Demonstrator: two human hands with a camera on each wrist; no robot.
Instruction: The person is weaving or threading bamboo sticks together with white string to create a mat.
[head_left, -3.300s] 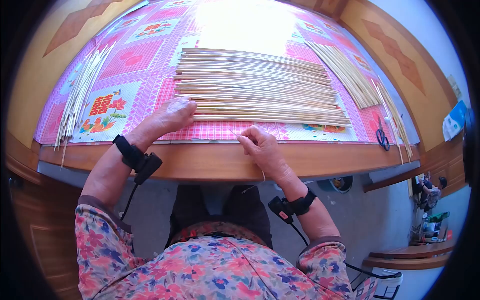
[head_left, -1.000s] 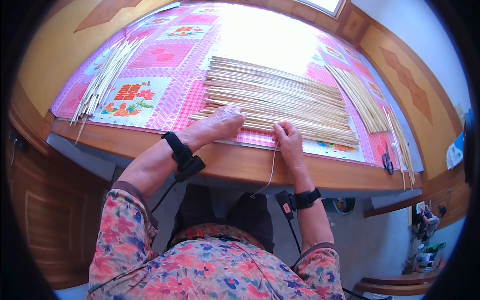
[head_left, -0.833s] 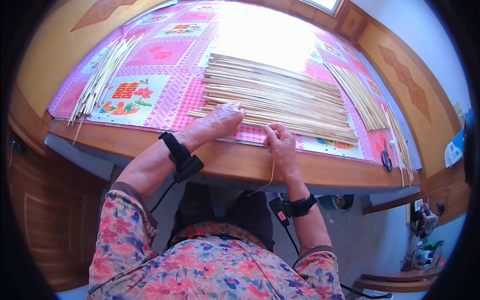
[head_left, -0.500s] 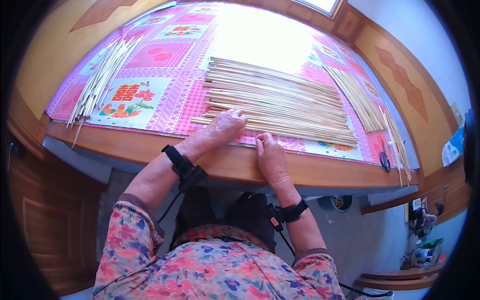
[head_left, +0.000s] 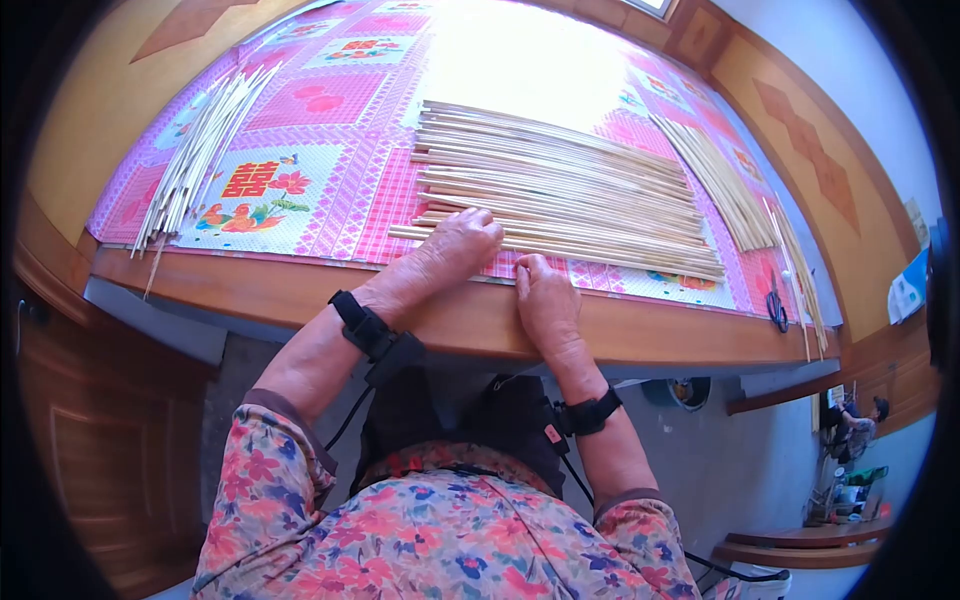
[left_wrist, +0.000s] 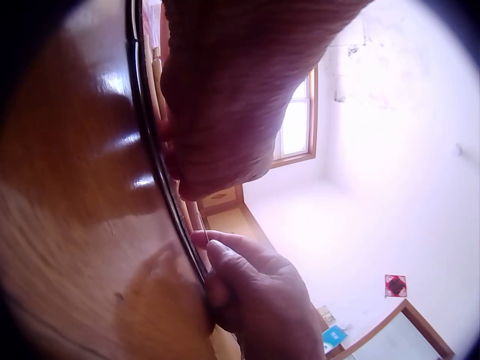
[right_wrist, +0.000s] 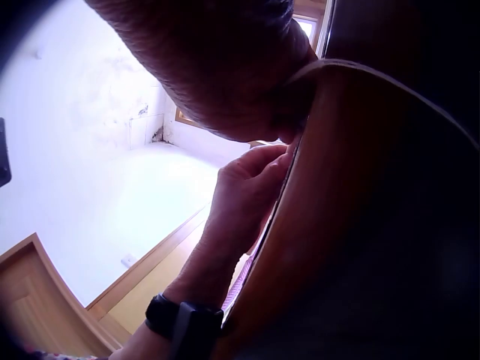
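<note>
A row of long, thin straw-coloured stalks (head_left: 590,195) lies side by side on the patterned tablecloth (head_left: 290,230). My left hand (head_left: 462,243) grips the nearest stalks toward their left end, fingers curled over them; a few ends stick out left of it. Just right of it, by the table edge, my right hand (head_left: 548,300) pinches with thumb and forefinger. A pale thread (right_wrist: 390,81) trails from that hand in the right wrist view. In the left wrist view a fine needle-like line (left_wrist: 205,232) shows at its fingertips. The left fingertips are mostly hidden.
Loose stalks (head_left: 200,160) lie at the far left, and another bundle (head_left: 715,185) at the right. Scissors (head_left: 776,310) rest near the right corner beside a few stalks. The wooden table edge (head_left: 450,320) runs in front. Another person (head_left: 858,430) sits far right.
My left hand has shifted inward from the stalks' left ends. Over the last second my right hand has dropped from the stalks' near edge and moved left, closer to the left hand.
</note>
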